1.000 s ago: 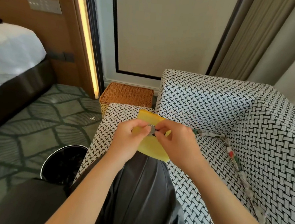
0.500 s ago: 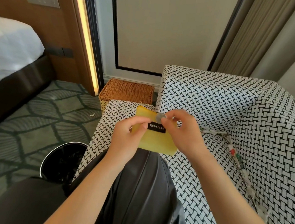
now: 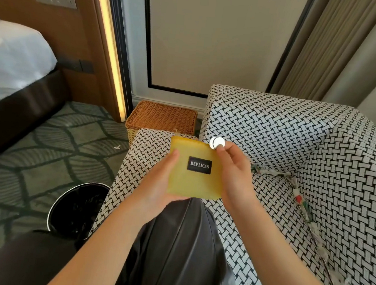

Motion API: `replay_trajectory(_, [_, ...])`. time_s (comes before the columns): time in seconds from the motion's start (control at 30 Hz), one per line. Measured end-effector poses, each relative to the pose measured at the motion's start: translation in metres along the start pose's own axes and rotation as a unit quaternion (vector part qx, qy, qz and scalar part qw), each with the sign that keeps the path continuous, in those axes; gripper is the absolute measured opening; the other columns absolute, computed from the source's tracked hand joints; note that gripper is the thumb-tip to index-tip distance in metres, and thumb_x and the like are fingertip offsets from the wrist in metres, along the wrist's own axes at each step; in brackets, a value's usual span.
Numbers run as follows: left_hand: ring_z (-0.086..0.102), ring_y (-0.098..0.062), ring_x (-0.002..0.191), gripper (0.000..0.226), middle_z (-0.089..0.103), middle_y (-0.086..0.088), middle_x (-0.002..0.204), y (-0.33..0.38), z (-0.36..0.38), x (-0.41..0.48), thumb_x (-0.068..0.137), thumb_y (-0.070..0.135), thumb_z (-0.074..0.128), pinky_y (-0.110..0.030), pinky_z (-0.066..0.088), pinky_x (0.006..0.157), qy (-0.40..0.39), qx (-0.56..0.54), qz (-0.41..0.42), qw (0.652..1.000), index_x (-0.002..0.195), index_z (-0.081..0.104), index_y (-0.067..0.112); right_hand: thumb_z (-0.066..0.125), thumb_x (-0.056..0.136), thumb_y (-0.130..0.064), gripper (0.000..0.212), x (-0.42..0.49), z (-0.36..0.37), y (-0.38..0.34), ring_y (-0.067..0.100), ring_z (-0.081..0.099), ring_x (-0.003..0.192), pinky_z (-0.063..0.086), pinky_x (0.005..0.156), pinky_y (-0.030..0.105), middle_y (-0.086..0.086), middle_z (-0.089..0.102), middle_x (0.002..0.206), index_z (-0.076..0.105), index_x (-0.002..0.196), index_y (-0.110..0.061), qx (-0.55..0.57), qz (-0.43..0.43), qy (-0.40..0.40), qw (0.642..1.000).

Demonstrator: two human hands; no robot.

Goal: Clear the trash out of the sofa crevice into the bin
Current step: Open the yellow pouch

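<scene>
My left hand point(image 3: 159, 180) holds a flat yellow pouch point(image 3: 193, 179) with a black "REPLICAS" label in front of me, above my lap. My right hand point(image 3: 234, 171) pinches two silver coins point(image 3: 216, 142) at the pouch's top right corner. Scraps of paper trash point(image 3: 298, 197) lie along the crevice between the seat and the back and armrest of the black-and-white woven sofa point(image 3: 296, 140), to the right of my hands. A black bin point(image 3: 76, 207) with a dark liner stands on the floor at the sofa's left side.
A wicker basket point(image 3: 161, 119) stands on the floor behind the sofa's left arm. A bed point(image 3: 11, 67) is at the far left on patterned carpet point(image 3: 34, 142). Curtains point(image 3: 327, 47) hang at the back right. My dark-trousered legs point(image 3: 172, 254) fill the foreground.
The pouch has turned flat with its label facing me. My right hand has lifted from the pouch's middle to its top right corner, and the coins now show between its fingers.
</scene>
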State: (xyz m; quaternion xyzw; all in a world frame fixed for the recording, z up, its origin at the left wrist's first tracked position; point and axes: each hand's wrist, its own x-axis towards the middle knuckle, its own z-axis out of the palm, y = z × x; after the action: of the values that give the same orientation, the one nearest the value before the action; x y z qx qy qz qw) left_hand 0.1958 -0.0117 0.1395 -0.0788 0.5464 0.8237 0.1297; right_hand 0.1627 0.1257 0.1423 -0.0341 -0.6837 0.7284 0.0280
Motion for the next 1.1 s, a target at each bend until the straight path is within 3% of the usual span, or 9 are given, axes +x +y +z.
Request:
replay_trajectory(0.1, [0.065,-0.023,0.106,0.062,0.065,-0.002,0.12,0.009,-0.012,0.007,0.08,0.07,0.028,-0.049,0.055,0.078,-0.082,0.019,-0.093,0.992,0.122,0.054,0.034,0.048,0.095,-0.022,0.018,0.006,0.001,0.002,-0.001,0.052,0.069,0.039,0.066,0.02,-0.014,0.06,0.077,0.062,0.084,-0.025,-0.022,-0.064,-0.003,0.998])
replay_trajectory(0.2, [0.066,-0.027,0.103,0.085,0.068,-0.006,0.115,0.021,-0.017,0.016,0.064,0.082,0.021,-0.049,0.052,0.078,-0.093,0.037,-0.153,0.983,0.118,0.06,0.029,0.047,0.095,-0.013,0.016,0.013,0.004,0.003,-0.004,0.057,0.08,0.043,0.072,0.016,-0.014,0.064,0.092,0.063,0.093,-0.015,-0.039,-0.129,-0.054,0.989])
replay_trajectory(0.33, [0.062,-0.042,0.103,0.087,0.066,-0.014,0.117,0.031,-0.015,0.028,0.06,0.082,0.032,-0.04,0.051,0.071,-0.121,0.051,-0.197,0.972,0.116,0.063,0.023,0.047,0.095,-0.01,0.015,0.023,0.007,0.004,0.006,0.058,0.091,0.046,0.079,0.021,-0.009,0.065,0.1,0.062,0.095,-0.012,-0.052,-0.175,-0.118,0.976])
replay_trajectory(0.47, [0.061,-0.046,0.102,0.077,0.064,-0.018,0.118,0.033,-0.013,0.034,0.063,0.075,0.037,-0.033,0.05,0.067,-0.158,0.052,-0.206,0.964,0.109,0.067,0.021,0.046,0.093,-0.016,0.016,0.031,0.003,-0.001,0.012,0.053,0.076,0.044,0.069,0.022,0.011,0.06,0.084,0.057,0.091,-0.005,-0.065,-0.207,-0.147,0.965])
replay_trajectory(0.57, [0.058,-0.045,0.102,0.066,0.063,-0.017,0.118,0.028,-0.012,0.037,0.07,0.068,0.042,-0.031,0.045,0.064,-0.174,0.017,-0.183,0.967,0.112,0.063,0.021,0.046,0.094,-0.014,0.013,0.035,0.003,-0.003,0.004,0.05,0.069,0.041,0.064,0.016,-0.008,0.057,0.074,0.056,0.089,-0.009,-0.061,-0.22,-0.156,0.961])
replay_trajectory(0.67, [0.058,-0.035,0.094,0.052,0.064,-0.013,0.11,0.021,-0.011,0.042,0.075,0.057,0.051,-0.027,0.04,0.057,-0.13,0.032,-0.105,0.985,0.114,0.059,0.025,0.046,0.094,-0.018,0.014,0.037,0.003,-0.001,0.013,0.056,0.086,0.042,0.076,0.02,-0.005,0.062,0.086,0.059,0.09,-0.018,-0.107,-0.259,-0.119,0.953])
replay_trajectory(0.77, [0.057,-0.02,0.083,0.042,0.062,-0.006,0.101,0.015,-0.007,0.047,0.072,0.05,0.053,-0.029,0.043,0.062,-0.003,0.093,-0.005,0.996,0.108,0.058,0.029,0.047,0.093,-0.023,0.014,0.04,0.004,0.001,0.015,0.051,0.099,0.038,0.087,0.022,-0.011,0.061,0.092,0.062,0.092,-0.023,-0.208,-0.308,-0.066,0.926])
replay_trajectory(0.87, [0.058,-0.017,0.092,0.035,0.059,0.001,0.109,0.007,-0.01,0.057,0.082,0.038,0.055,-0.032,0.047,0.067,0.114,0.097,0.083,0.985,0.117,0.051,0.035,0.05,0.092,-0.025,0.013,0.049,0.01,0.004,0.015,0.048,0.098,0.029,0.085,0.029,-0.015,0.061,0.088,0.062,0.093,-0.02,-0.362,-0.277,-0.06,0.888])
replay_trajectory(1.1, [0.058,-0.011,0.091,0.034,0.061,-0.004,0.11,-0.026,-0.016,0.09,0.09,0.027,0.052,-0.036,0.047,0.082,0.179,0.123,0.128,0.968,0.123,0.052,0.02,0.052,0.09,-0.024,0.015,0.073,0.03,0.031,0.021,0.052,0.096,0.038,0.089,0.039,-0.005,0.068,0.086,0.066,0.094,-0.02,-0.464,-0.203,-0.074,0.859])
